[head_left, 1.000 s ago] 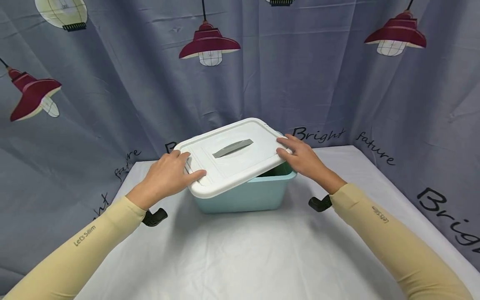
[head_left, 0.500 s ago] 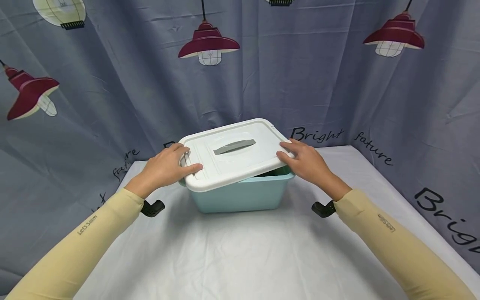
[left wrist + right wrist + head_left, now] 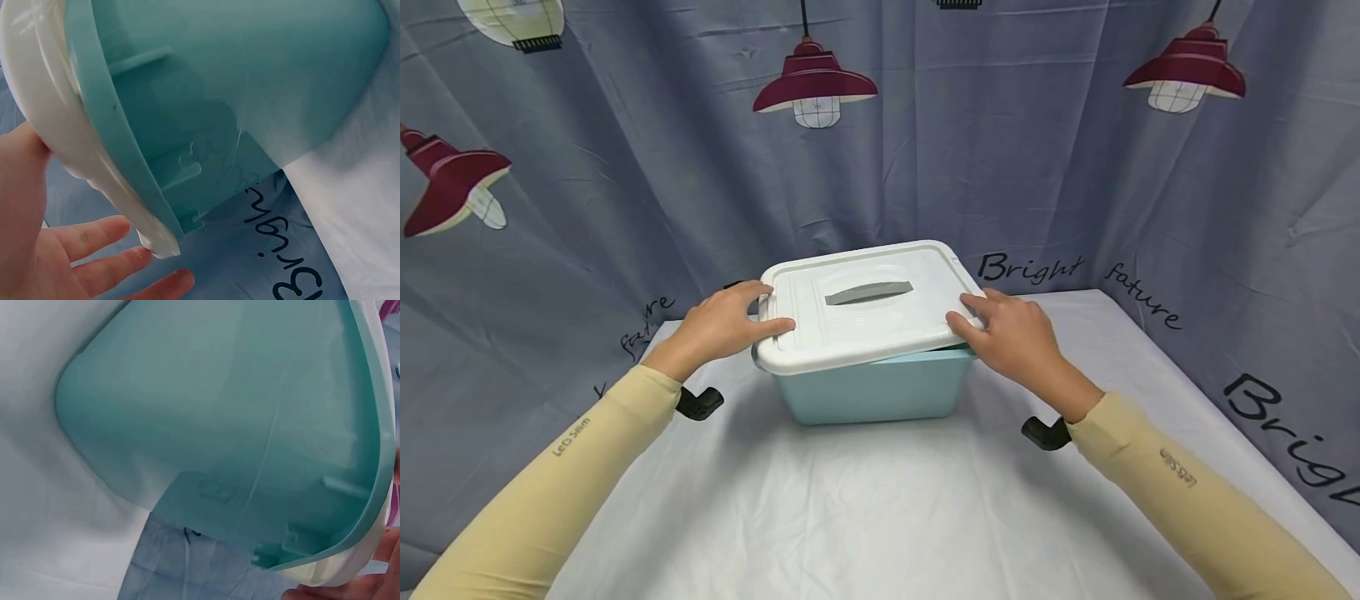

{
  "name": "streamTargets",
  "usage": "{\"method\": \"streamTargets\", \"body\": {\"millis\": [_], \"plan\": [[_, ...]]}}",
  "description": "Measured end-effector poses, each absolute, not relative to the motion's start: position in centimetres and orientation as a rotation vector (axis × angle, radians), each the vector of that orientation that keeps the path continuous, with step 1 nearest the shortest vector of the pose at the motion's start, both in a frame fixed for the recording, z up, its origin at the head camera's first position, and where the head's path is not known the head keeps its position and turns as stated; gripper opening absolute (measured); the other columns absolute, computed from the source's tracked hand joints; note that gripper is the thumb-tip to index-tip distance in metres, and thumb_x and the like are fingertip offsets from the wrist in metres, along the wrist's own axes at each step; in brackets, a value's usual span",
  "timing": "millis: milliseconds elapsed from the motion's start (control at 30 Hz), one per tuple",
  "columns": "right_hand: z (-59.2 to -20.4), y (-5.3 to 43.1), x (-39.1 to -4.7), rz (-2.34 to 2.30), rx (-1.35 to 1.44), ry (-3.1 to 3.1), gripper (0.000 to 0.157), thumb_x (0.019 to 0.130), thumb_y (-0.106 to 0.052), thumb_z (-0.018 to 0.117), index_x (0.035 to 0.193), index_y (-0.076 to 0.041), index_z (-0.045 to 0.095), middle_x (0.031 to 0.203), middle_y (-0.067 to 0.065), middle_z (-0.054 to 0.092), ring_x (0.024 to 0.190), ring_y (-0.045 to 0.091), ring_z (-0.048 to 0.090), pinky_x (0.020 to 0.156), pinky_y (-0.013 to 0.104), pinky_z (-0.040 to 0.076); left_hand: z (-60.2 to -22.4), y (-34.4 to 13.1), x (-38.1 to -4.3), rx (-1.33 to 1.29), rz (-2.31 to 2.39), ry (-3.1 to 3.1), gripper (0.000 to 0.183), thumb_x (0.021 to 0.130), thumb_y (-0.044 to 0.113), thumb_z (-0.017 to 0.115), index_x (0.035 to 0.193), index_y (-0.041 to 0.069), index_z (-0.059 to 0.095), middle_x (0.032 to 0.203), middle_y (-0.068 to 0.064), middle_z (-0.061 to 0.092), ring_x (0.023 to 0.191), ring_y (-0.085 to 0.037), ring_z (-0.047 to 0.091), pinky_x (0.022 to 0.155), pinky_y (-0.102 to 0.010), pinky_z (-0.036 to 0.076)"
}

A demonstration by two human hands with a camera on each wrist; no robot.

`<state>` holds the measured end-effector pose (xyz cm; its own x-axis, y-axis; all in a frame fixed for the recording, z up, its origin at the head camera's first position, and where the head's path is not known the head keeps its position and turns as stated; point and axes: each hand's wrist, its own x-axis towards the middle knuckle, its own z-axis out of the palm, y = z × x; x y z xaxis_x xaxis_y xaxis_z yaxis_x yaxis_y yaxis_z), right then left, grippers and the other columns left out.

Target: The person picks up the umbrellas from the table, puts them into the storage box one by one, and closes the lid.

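A white plastic lid (image 3: pixel 865 333) with a grey handle (image 3: pixel 868 293) lies over a light teal plastic storage box (image 3: pixel 872 392), turned slightly askew. My left hand (image 3: pixel 718 321) holds the lid's left end, thumb on top and other fingers spread along the edge. At the near right corner, my right hand (image 3: pixel 1011 333) grips the lid with thumb and index finger on top. Below that corner a narrow dark gap shows between lid and box. In the left wrist view, the lid's edge (image 3: pixel 87 150) runs right along the teal rim (image 3: pixel 134 156). The box's inside is hidden.
The box stands toward the back of a table with a white cloth (image 3: pixel 880 508). Behind and at both sides hangs a blue-grey curtain (image 3: pixel 985 150) printed with red lamps and lettering. Black wrist mounts (image 3: pixel 700 403) jut out beneath both sleeves.
The lid's near left corner has come down and swung left and back, so the lid lies flatter and straighter over the box. The gap at the right has narrowed. Both hands moved with it.
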<state>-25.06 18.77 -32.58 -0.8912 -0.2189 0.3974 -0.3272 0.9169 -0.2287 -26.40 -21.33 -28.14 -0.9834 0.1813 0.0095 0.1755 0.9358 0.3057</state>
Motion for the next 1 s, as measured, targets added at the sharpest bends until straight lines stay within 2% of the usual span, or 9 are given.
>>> {"method": "streamTargets", "body": {"millis": [133, 367, 500, 600, 700, 767, 1000], "plan": [[-32.7, 18.4, -24.5, 0.377, 0.404, -2.677, 0.059, 0.098, -0.058, 0.05, 0.135, -0.014, 0.067, 0.134, 0.024, 0.063, 0.113, 0.045, 0.064, 0.091, 0.059, 0.047, -28.1, -21.8, -26.6, 0.262, 0.51, 3.027, 0.099, 0.082, 0.08, 0.057, 0.155, 0.015, 0.038, 0.158, -0.014, 0.04, 0.14, -0.039, 0.042, 0.104, -0.064, 0.036], [-32.6, 18.1, -23.8, 0.326, 0.406, -2.637, 0.059, 0.097, -0.058, 0.049, 0.129, -0.013, 0.071, 0.121, 0.02, 0.071, 0.107, 0.039, 0.068, 0.075, 0.053, 0.052, -28.1, -22.0, -27.2, 0.261, 0.522, 3.005, 0.099, 0.082, 0.08, 0.057, 0.155, 0.016, 0.037, 0.156, -0.017, 0.042, 0.135, -0.04, 0.047, 0.099, -0.062, 0.041], [-32.6, 18.1, -23.4, 0.298, 0.39, -2.625, 0.06, 0.097, -0.06, 0.049, 0.128, -0.014, 0.072, 0.118, 0.019, 0.073, 0.101, 0.039, 0.069, 0.074, 0.052, 0.051, -28.1, -21.9, -27.7, 0.27, 0.537, 3.006, 0.097, 0.083, 0.079, 0.058, 0.155, 0.017, 0.038, 0.154, -0.019, 0.044, 0.132, -0.039, 0.049, 0.095, -0.059, 0.044], [-32.6, 17.7, -23.1, 0.241, 0.415, -2.586, 0.059, 0.096, -0.06, 0.05, 0.124, -0.015, 0.074, 0.1, 0.014, 0.077, 0.089, 0.035, 0.07, 0.073, 0.051, 0.051, -28.2, -22.2, -28.0, 0.26, 0.542, 2.993, 0.095, 0.084, 0.076, 0.059, 0.155, 0.017, 0.039, 0.154, -0.02, 0.043, 0.132, -0.039, 0.048, 0.094, -0.058, 0.044], [-32.8, 17.4, -22.7, 0.181, 0.445, -2.529, 0.055, 0.095, -0.057, 0.052, 0.119, -0.014, 0.076, 0.076, 0.009, 0.072, 0.069, 0.029, 0.065, 0.068, 0.048, 0.05, -28.4, -22.4, -28.2, 0.25, 0.566, 2.961, 0.096, 0.084, 0.076, 0.06, 0.156, 0.017, 0.037, 0.156, -0.022, 0.041, 0.134, -0.04, 0.046, 0.097, -0.058, 0.044], [-33.1, 17.3, -22.5, 0.163, 0.457, -2.5, 0.052, 0.095, -0.055, 0.053, 0.117, -0.014, 0.077, 0.066, 0.005, 0.065, 0.06, 0.026, 0.059, 0.067, 0.048, 0.05, -28.7, -22.6, -28.2, 0.245, 0.588, 2.942, 0.097, 0.084, 0.076, 0.06, 0.157, 0.018, 0.036, 0.157, -0.022, 0.039, 0.136, -0.04, 0.045, 0.099, -0.058, 0.043], [-33.7, 17.3, -22.4, 0.175, 0.476, -2.441, 0.049, 0.095, -0.051, 0.054, 0.116, -0.014, 0.077, 0.066, 0.006, 0.06, 0.052, 0.025, 0.051, 0.064, 0.048, 0.05, -29.3, -22.8, -28.2, 0.258, 0.65, 2.927, 0.099, 0.083, 0.076, 0.06, 0.158, 0.017, 0.035, 0.158, -0.022, 0.037, 0.137, -0.04, 0.044, 0.102, -0.059, 0.041]]}}
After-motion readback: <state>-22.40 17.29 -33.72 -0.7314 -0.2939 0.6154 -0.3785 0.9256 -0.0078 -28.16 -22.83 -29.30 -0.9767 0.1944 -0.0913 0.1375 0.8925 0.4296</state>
